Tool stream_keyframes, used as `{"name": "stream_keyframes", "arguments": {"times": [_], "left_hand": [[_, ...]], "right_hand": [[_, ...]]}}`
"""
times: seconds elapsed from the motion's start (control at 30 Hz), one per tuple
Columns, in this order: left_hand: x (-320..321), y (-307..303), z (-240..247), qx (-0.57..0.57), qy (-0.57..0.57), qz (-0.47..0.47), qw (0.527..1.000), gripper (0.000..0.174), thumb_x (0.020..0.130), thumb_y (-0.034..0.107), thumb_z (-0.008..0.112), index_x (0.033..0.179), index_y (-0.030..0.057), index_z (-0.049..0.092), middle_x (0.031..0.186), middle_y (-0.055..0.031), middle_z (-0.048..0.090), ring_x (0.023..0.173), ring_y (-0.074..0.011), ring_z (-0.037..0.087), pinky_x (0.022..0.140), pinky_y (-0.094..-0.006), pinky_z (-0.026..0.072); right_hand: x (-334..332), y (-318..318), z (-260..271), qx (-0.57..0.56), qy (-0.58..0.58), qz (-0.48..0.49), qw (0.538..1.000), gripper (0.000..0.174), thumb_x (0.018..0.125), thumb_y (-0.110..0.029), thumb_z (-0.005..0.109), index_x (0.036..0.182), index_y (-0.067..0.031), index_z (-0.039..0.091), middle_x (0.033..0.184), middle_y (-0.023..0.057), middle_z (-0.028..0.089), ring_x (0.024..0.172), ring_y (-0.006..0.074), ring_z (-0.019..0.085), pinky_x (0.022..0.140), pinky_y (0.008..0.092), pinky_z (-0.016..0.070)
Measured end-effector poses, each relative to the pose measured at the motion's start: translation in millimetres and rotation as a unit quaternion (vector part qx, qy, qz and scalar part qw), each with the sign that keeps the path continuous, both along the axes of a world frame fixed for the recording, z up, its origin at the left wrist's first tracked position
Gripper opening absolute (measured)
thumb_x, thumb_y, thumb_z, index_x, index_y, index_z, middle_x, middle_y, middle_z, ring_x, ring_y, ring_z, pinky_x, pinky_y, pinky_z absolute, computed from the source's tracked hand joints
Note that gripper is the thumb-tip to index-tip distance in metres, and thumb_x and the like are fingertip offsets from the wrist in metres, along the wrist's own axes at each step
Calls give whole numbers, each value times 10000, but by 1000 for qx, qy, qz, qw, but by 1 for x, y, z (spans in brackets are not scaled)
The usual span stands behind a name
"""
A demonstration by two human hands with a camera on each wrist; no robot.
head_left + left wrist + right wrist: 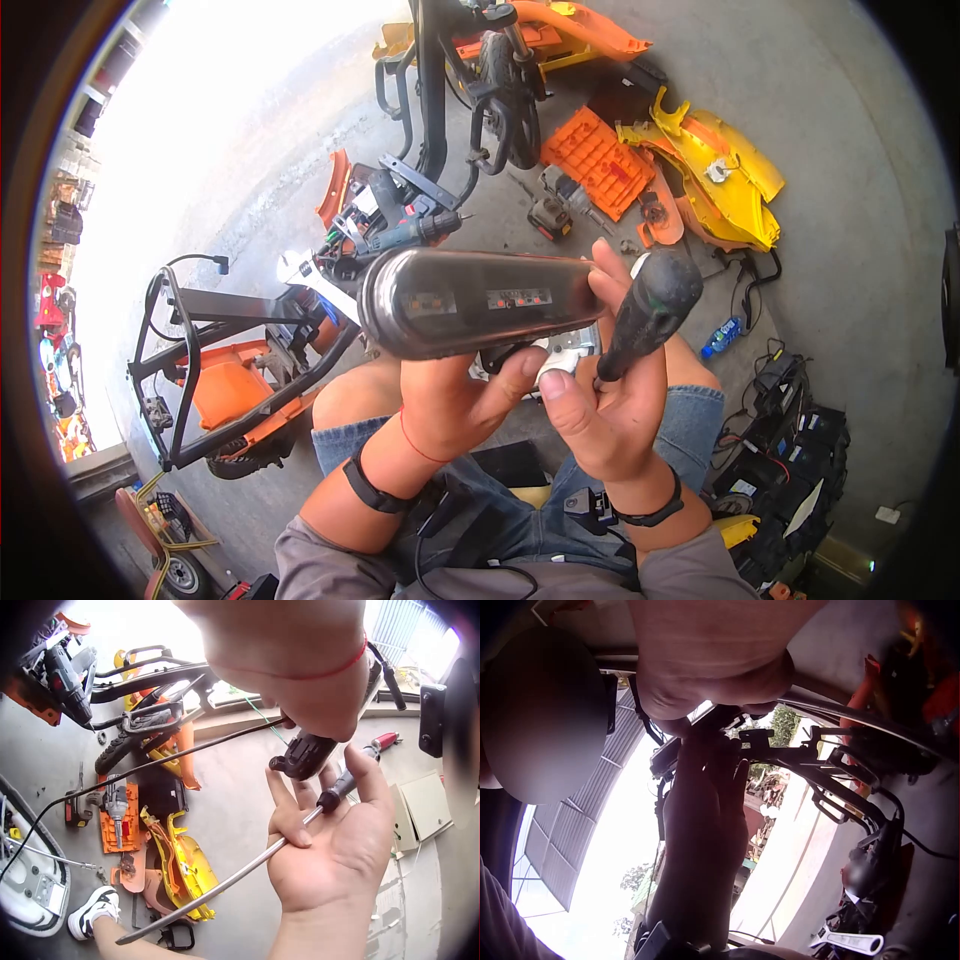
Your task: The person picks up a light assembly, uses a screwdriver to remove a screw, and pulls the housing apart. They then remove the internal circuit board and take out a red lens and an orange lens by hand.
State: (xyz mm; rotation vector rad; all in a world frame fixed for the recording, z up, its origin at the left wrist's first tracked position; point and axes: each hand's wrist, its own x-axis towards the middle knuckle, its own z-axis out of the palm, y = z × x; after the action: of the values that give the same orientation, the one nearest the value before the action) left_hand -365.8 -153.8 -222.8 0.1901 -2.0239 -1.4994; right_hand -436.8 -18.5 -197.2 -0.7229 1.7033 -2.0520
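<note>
Well, the glossy dark unit (480, 300) is held up across both hands, its small orange and red markings showing on the face turned to the head camera. The left hand (440, 400) grips it from below, toward its left part, with the thumb along the lower edge; how far the other fingers curl behind it I cannot tell. The right hand (625, 420) is bent round the dark-handled screwdriver (652, 312) — the left wrist view shows the long metal shaft running out past the palm — and its upper fingertips reach the unit's right end. Between the two thumbs, just under the unit, sits a white fitting (568, 352), with the right thumb touching it.

Beyond the left hand's fingers, past the unit's left end, lie a wrench (312, 275) and a blue-grey drill (412, 232). Farther out from the right fingertips, on the floor, are an orange ribbed panel (598, 162) and some yellow body panels (735, 180); a bottle with a blue label (722, 338) lies off to the right of that hand. A black vehicle frame (432, 100) stands ahead — well apart from both hands.
</note>
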Motion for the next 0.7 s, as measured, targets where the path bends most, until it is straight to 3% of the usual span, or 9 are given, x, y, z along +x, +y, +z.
{"name": "stream_keyframes", "arguments": {"times": [0.07, 0.2, 0.23, 0.33, 0.43, 0.57, 0.6, 0.63, 0.7], "left_hand": [[-4, -6, -3, 16, -7, -24, 1000, 324, 877, 139, 720, 1155, -7, 641, 1113, -142, 670, 1034, -254, 636, 899, -353, 490], [-9, -8, -14, 147, -51, -138, 978, 312, 945, 164, 649, 1197, -15, 611, 1103, -124, 670, 1030, -205, 630, 900, -322, 484], [-9, -7, -19, 178, -80, -159, 968, 318, 958, 180, 636, 1206, -18, 606, 1107, -112, 669, 1040, -184, 619, 909, -322, 479], [-12, -9, -22, 233, -137, -190, 944, 355, 985, 228, 616, 1231, -26, 592, 1105, -80, 665, 1054, -146, 595, 943, -313, 458], [-17, -9, -39, 402, -166, -186, 881, 468, 1001, 352, 564, 1304, 0, 510, 1263, -93, 571, 1175, -183, 551, 992, -368, 460], [-31, 0, -42, 363, -137, -155, 909, 541, 1017, 384, 518, 1394, 17, 397, 1329, -80, 508, 1180, -175, 541, 978, -351, 449], [-33, 5, -36, 364, -140, -156, 908, 541, 1017, 384, 518, 1394, 17, 397, 1329, -80, 508, 1180, -175, 541, 978, -351, 449], [-36, 11, -31, 348, -147, -120, 918, 478, 1033, 363, 489, 1346, 10, 409, 1268, -82, 536, 1116, -163, 546, 948, -342, 457], [-42, 19, -34, 322, -153, -82, 931, 428, 1071, 339, 394, 1314, -10, 444, 1133, -62, 584, 1007, -136, 547, 890, -298, 456]], "right_hand": [[-12, 4, -12, -63, -10, 15, 998, 705, 844, 4, 673, 1447, 42, 310, 1343, 150, 462, 1248, 214, 494, 1048, 320, 403], [-29, 22, -20, -17, -71, 20, 997, 621, 878, -62, 724, 1396, 33, 395, 1321, 119, 525, 1159, 181, 570, 1030, 313, 428], [-32, 25, -20, 6, -63, 36, 997, 517, 892, -96, 728, 1334, 27, 490, 1228, 84, 596, 1063, 127, 596, 958, 276, 463], [-41, 37, -27, 88, -89, 69, 990, 486, 915, -107, 698, 1329, 58, 504, 1237, 152, 631, 1150, 208, 598, 1023, 331, 447], [-47, 38, -32, 110, -88, 48, 989, 401, 932, -116, 679, 1272, 57, 557, 1191, 130, 654, 1101, 180, 614, 973, 314, 475], [-47, 37, -54, 102, -78, 4, 992, 378, 952, -124, 647, 1273, 51, 551, 1177, 122, 651, 1078, 171, 616, 954, 307, 481], [-45, 34, -59, 104, -49, -11, 993, 363, 933, -142, 670, 1231, 37, 564, 1057, 86, 657, 974, 129, 614, 836, 276, 490], [-44, 31, -63, 106, -19, -26, 994, 350, 913, -159, 692, 1190, 22, 577, 937, 51, 663, 870, 88, 611, 718, 245, 500], [-44, 25, -70, 102, 7, -32, 994, 386, 905, -170, 700, 1209, 20, 557, 953, 76, 662, 868, 111, 625, 716, 254, 506]]}}
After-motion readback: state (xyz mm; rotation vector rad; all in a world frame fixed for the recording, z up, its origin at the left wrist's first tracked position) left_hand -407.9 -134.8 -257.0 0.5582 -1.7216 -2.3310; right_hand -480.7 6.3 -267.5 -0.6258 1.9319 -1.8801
